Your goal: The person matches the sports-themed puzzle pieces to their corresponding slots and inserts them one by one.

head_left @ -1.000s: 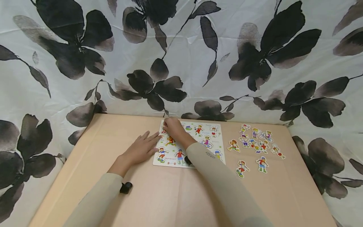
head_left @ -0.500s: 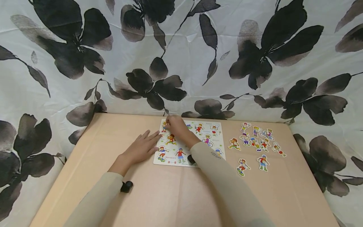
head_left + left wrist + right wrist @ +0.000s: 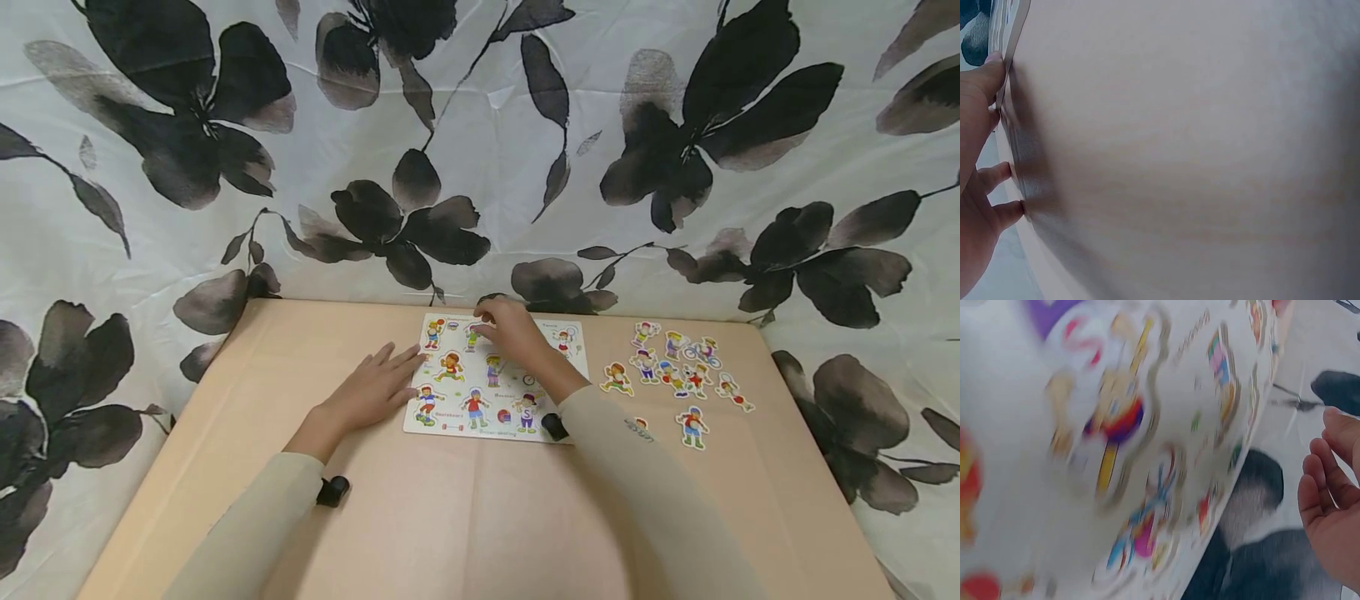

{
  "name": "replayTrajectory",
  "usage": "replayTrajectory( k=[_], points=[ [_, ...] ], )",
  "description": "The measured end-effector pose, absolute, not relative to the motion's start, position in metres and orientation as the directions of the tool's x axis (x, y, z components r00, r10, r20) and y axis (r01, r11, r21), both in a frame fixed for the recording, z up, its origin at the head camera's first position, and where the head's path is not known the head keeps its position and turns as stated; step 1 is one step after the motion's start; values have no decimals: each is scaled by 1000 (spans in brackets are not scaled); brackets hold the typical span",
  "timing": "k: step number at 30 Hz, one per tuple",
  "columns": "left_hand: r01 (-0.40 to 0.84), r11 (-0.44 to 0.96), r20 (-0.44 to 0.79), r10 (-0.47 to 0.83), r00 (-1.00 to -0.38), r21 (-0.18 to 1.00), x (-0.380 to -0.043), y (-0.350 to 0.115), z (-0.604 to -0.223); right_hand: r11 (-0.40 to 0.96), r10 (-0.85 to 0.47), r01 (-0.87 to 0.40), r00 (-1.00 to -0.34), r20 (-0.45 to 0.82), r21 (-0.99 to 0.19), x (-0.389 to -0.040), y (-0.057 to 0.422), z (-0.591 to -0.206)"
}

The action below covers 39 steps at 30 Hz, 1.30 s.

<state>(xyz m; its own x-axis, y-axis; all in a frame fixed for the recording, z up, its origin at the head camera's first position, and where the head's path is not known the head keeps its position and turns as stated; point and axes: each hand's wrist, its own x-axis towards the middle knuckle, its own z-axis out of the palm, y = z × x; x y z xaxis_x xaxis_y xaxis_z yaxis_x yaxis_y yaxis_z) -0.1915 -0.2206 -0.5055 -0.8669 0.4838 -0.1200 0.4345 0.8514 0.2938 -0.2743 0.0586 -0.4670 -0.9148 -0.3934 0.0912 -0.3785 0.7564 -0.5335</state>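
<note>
A white puzzle board (image 3: pixel 452 397) printed with cartoon children doing sports lies flat at the table's far side. My left hand (image 3: pixel 372 387) rests along its left edge with fingers spread. In the left wrist view, the thumb of the left hand (image 3: pixel 975 119) touches the board's side (image 3: pixel 1017 25), and two other fingertips rest on the table. My right hand (image 3: pixel 517 333) hovers over the board's upper middle, hiding part of it. The right wrist view has the right hand (image 3: pixel 1338 481) with loosely bent fingers and nothing visible between them. A child figure (image 3: pixel 432 334) sits at the board's upper left corner.
Several loose cutout child figures lie right of the board, such as a running one (image 3: pixel 617 379) and a standing one (image 3: pixel 692 427). My right sleeve (image 3: pixel 645 467) partly covers another cutout (image 3: pixel 641 425). A floral cloth (image 3: pixel 517 167) hangs behind the table (image 3: pixel 442 517).
My right hand has moved right from the board's upper left corner, leaving the figure there uncovered. My left hand has stayed at the board's left edge.
</note>
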Motion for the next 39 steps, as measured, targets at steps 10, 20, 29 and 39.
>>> replayTrajectory(
  k=[10,20,29,39],
  points=[
    [428,856,-128,478,-869,288,-191,-219,-504,727,-368,-366,-922,120,-580,-257,122,-462],
    [428,860,-138,477,-868,277,-192,-220,-505,767,-276,-265,-958,73,-584,-235,191,-464],
    [430,860,-133,477,-869,275,-191,-220,-504,782,-242,-265,-963,116,-564,-212,245,-468],
    [447,851,-116,491,-863,276,-192,-220,-506,801,-231,-317,-946,226,-508,-190,295,-476]
  ],
)
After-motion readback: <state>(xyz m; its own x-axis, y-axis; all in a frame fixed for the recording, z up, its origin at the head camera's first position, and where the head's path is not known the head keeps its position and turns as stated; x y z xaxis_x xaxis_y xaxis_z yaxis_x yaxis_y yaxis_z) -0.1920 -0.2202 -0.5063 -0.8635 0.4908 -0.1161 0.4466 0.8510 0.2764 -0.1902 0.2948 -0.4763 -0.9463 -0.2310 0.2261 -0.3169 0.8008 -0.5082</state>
